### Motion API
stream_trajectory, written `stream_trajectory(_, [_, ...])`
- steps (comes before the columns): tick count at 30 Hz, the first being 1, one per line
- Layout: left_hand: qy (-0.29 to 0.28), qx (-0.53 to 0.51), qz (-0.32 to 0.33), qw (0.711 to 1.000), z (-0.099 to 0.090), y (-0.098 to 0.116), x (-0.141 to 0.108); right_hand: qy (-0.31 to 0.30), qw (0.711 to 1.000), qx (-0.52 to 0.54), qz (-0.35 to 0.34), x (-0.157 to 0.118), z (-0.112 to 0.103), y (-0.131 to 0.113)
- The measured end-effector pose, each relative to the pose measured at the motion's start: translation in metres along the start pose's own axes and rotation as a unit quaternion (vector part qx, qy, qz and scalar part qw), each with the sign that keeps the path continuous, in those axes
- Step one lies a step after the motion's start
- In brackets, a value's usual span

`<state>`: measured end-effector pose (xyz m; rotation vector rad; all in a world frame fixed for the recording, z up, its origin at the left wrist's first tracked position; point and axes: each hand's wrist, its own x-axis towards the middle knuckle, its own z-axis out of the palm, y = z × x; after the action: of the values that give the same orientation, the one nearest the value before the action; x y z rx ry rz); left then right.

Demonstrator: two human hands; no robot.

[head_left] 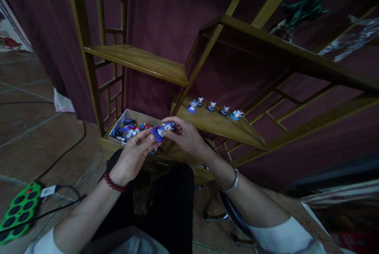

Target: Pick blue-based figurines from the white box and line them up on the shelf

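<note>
A purple figurine [162, 130] with a round purple base is held between both hands, in front of the shelf. My left hand [136, 153] pinches its base, while the fingers and thumb of my right hand [187, 136] close round its head end. Just behind my left hand, an open white box [117, 124] holds several red, blue and white figurines. On the wooden shelf [217, 123] to the right stand several small figurines: a purple one [192, 106] at the left, dark-based ones [211, 107] in the middle and a blue-based one [236, 114] at the right.
A higher wooden shelf board [142, 64] juts out above the box. At the upper right, a dark green ornament [304, 11] and a clear glass-like one [352, 39] stand on another shelf. A green power strip [22, 210] with cables lies on the floor at the left.
</note>
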<state>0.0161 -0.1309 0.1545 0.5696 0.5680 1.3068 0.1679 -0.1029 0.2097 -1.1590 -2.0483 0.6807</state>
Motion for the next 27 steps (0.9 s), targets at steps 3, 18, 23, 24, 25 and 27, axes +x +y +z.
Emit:
stream_trajectory(3, [-0.003,-0.002,0.001,1.0,0.0012,0.0008,-0.0008,-0.017,0.999,0.045,0.013,0.0009,-0.0009,0.0004])
stream_trajectory(18, [-0.013,0.008,0.008,1.0,0.002,0.0032,-0.003,-0.033,0.996,0.075,0.019,0.0047,-0.003,-0.0037])
stream_trajectory(23, [-0.013,0.015,0.017,1.0,0.0029,0.002,-0.0025,-0.025,0.998,0.06,0.013,0.0023,-0.0033,-0.0055])
stream_trajectory(24, [-0.013,0.015,0.017,1.0,0.0031,0.0019,-0.0025,-0.024,0.998,0.058,0.01,0.0018,-0.0033,-0.0058])
stream_trajectory(25, [-0.013,0.015,0.016,1.0,0.0034,0.0021,-0.0026,-0.024,0.998,0.058,0.008,0.0013,-0.0032,-0.0061])
stream_trajectory(27, [-0.01,0.016,0.014,1.0,0.0042,0.003,-0.003,-0.024,0.998,0.059,0.005,0.0009,-0.0031,-0.006])
